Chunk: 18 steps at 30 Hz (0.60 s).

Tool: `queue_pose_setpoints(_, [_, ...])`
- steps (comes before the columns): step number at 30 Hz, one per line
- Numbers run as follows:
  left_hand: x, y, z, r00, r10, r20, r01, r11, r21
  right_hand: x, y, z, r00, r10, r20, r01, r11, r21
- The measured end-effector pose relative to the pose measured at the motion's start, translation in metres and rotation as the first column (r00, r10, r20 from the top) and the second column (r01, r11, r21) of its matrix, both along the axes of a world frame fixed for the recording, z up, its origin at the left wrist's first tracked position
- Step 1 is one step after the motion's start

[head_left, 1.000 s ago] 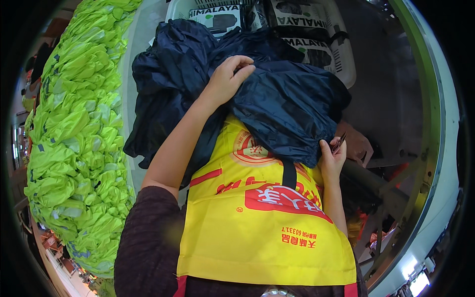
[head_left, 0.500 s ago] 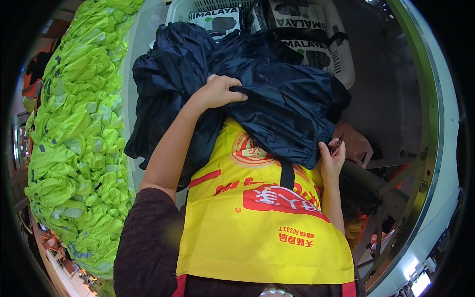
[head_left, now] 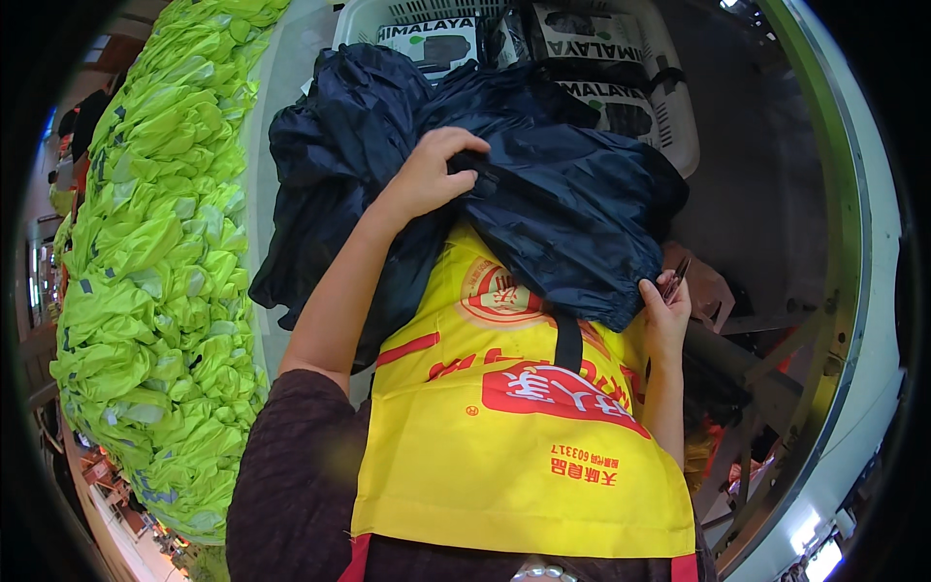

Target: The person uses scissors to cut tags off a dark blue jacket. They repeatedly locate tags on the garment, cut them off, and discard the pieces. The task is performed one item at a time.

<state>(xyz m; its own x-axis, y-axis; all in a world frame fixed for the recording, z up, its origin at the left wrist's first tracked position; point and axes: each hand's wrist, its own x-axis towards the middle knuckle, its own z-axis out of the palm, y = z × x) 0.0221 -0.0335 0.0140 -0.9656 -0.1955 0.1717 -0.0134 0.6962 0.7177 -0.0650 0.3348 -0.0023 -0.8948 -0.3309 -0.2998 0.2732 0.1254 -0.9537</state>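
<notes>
White slatted plastic basket (head_left: 688, 145) at top, upper edge cut off by the frame. Holds several flat black-and-white packages (head_left: 432, 44), some lying face up, one more tilted between them; count unclear. Dark navy garment (head_left: 582, 209) overlaps the basket's near side, hides part of the contents, and lies bunched over the pale table (head_left: 257, 184) and against the person's front.

Left hand (head_left: 432, 175): forearm reaches up and inward, wrist bent toward the right, thumb and fingers clamped on a fold near the garment's middle. Right hand (head_left: 665, 306): low on the right, forearm close to the body, palm side partly up; fingers curled on a small dark pointed tool (head_left: 676, 279), thumb tip at the garment's lower right corner. Tool type can't be told, mostly covered by the fingers.

Bright yellow-green pile of garments (head_left: 160, 291) left of the table strip, left side curving off toward the dark fisheye rim. Yellow apron (head_left: 524, 519) with red print across the lap; black strap (head_left: 567, 344) over it, upper end under the garment. Brownish sheet (head_left: 708, 286) just beyond the right hand, partly hidden. Lower right clutter too dark to make out.
</notes>
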Motion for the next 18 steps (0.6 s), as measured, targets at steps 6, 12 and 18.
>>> queue_pose_setpoints(6, [0.016,0.043,0.015,0.987,0.160,-0.004,-0.156,0.953,-0.261,-0.003,0.010,-0.015,0.991,0.118,-0.057,-0.114,0.991,0.071])
queue_pose_setpoints(12, [0.019,0.065,-0.013,0.956,0.247,0.159,-0.182,0.923,-0.340,-0.010,-0.041,0.066,0.776,0.511,-0.370,-0.007,0.592,0.806])
queue_pose_setpoints(18, [0.018,0.071,-0.024,0.955,0.267,0.132,-0.212,0.921,-0.328,-0.018,-0.107,0.134,0.513,0.727,-0.456,-0.033,0.547,0.836])
